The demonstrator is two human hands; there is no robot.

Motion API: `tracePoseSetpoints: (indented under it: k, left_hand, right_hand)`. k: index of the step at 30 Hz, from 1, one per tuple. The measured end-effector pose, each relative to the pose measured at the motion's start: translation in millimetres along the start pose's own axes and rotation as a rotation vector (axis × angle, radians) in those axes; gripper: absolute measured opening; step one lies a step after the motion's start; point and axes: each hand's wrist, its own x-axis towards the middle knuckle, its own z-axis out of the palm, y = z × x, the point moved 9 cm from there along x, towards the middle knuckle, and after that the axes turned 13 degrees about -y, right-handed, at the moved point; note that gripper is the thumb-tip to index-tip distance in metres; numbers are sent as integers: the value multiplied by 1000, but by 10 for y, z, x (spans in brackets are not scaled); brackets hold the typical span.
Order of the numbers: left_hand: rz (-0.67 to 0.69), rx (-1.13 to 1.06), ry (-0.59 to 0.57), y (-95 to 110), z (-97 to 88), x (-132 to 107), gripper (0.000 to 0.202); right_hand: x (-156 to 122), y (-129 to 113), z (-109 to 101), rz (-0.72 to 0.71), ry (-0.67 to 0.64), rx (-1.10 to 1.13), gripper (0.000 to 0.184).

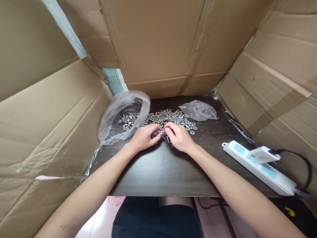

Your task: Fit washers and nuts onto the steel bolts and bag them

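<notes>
This is a makeshift workspace: taped cardboard walls close in three sides of a dark desk bearing loose metal hardware and a power strip.

Bolts: shiny silver. Washers: silver too. Table: dark brown, faint wood streaks. Big bag, small bag: see-through, cloudy white. Card: tan brown. Strip: white, 3 light blue patches. Plug: white, grey print. Cord: black. Paper: pale blue-green, rows of dark marks. Shorts: very dark blue. Floor: whitish pink, thin lines. Scrap: bright yellow.
</notes>
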Motion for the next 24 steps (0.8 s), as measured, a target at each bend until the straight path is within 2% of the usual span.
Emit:
tracePoseSetpoints:
  k: [6, 17, 24]
  left_hand:
    - [4, -19, -16, -9, 16, -1, 15]
    - [29, -21, 3, -12, 28, -8, 14]
    - [34, -21, 4, -24, 29, -7, 11]
  right_hand:
    - [3, -22, 38, -26, -23, 8, 12]
    - [7, -15, 69, -19, -75, 33, 12]
    - [23, -8, 108, -25, -89, -11, 32]
